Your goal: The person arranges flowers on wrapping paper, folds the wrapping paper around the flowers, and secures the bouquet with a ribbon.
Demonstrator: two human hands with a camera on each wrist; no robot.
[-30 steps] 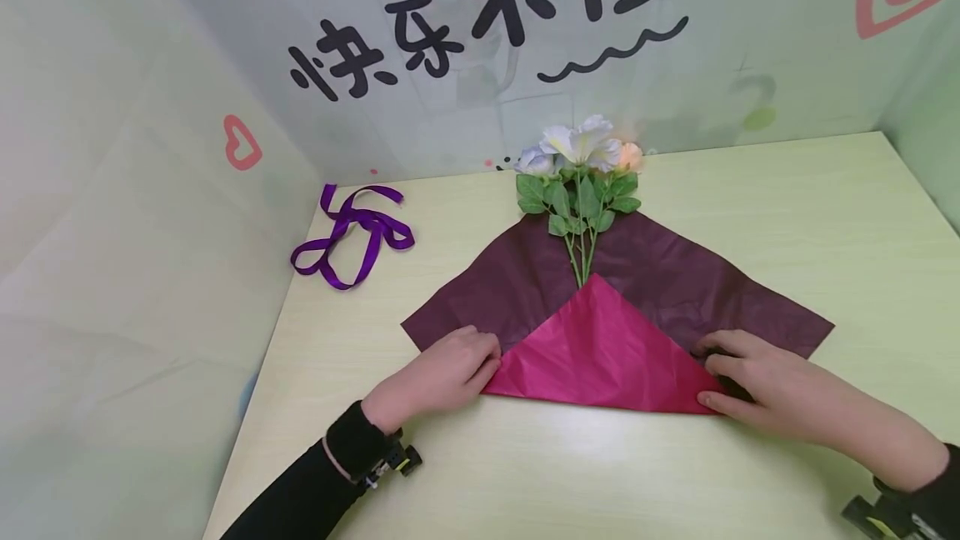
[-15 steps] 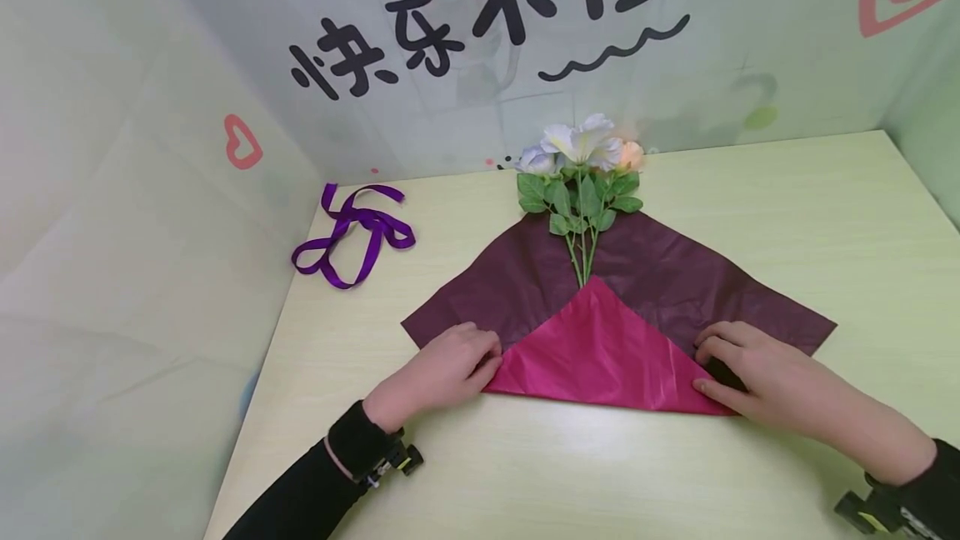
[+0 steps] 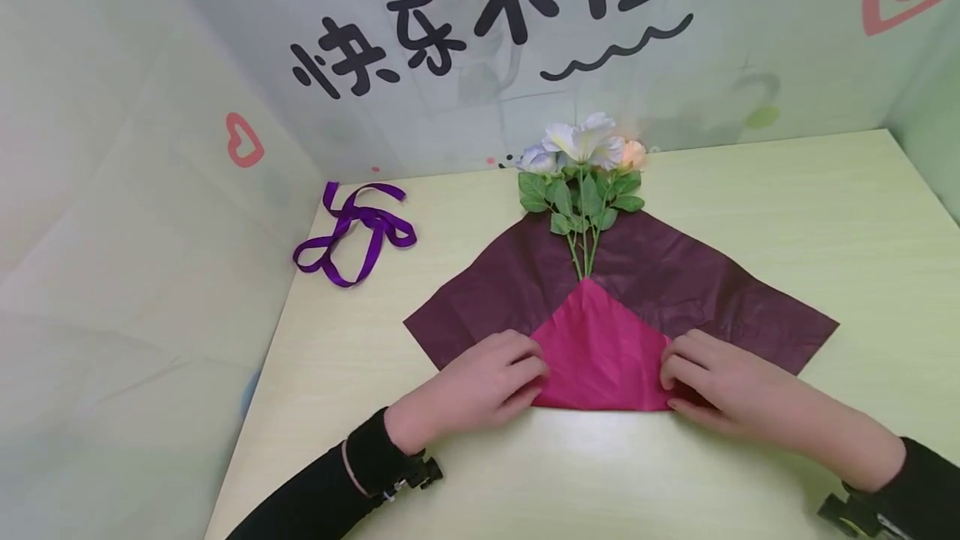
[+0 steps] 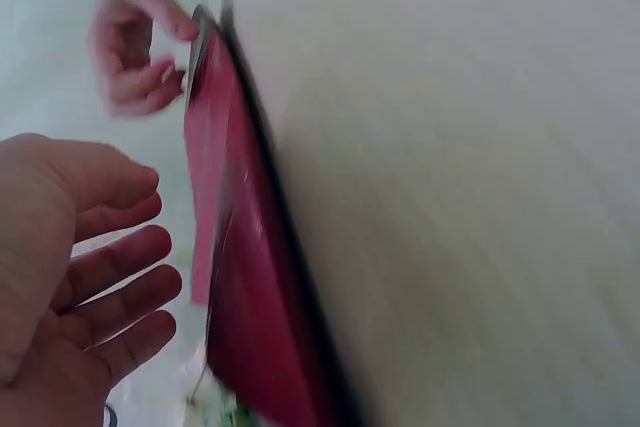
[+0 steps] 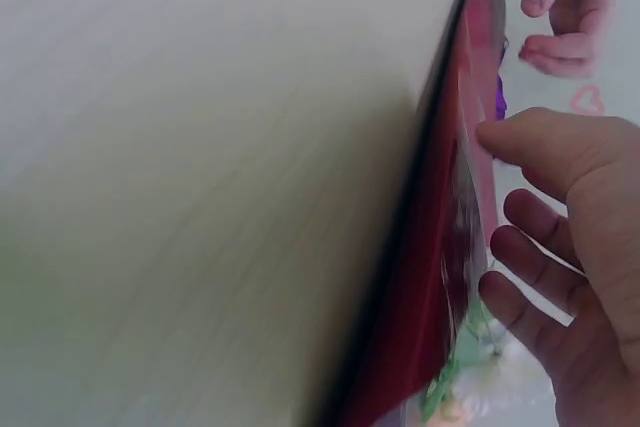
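Note:
A sheet of wrapping paper (image 3: pixel 487 298), dark plum on its upper face, lies spread on the table. Its near part is folded up into a bright pink triangular flap (image 3: pixel 600 357). Flowers (image 3: pixel 583 144) with green leaves lie on the paper, their lower stems tucked under the flap's tip. My left hand (image 3: pixel 480 382) is at the flap's left side, and my right hand (image 3: pixel 738 382) at its right side. In the left wrist view the left hand's loosely bent fingers (image 4: pixel 130 287) stand just off the paper. The right thumb (image 5: pixel 515 137) overlaps the paper's edge, the other fingers relaxed.
A looped purple ribbon (image 3: pixel 367 223) lies at the table's back left. Behind the table (image 3: pixel 825 207) rises a pale backdrop (image 3: pixel 450 107) with dark lettering and pink hearts, and side panels stand left and right.
Both hands have slid inward toward the middle of the flap, the left going right and the right going left. Less of the pink flap shows between them. Flowers and ribbon stay put.

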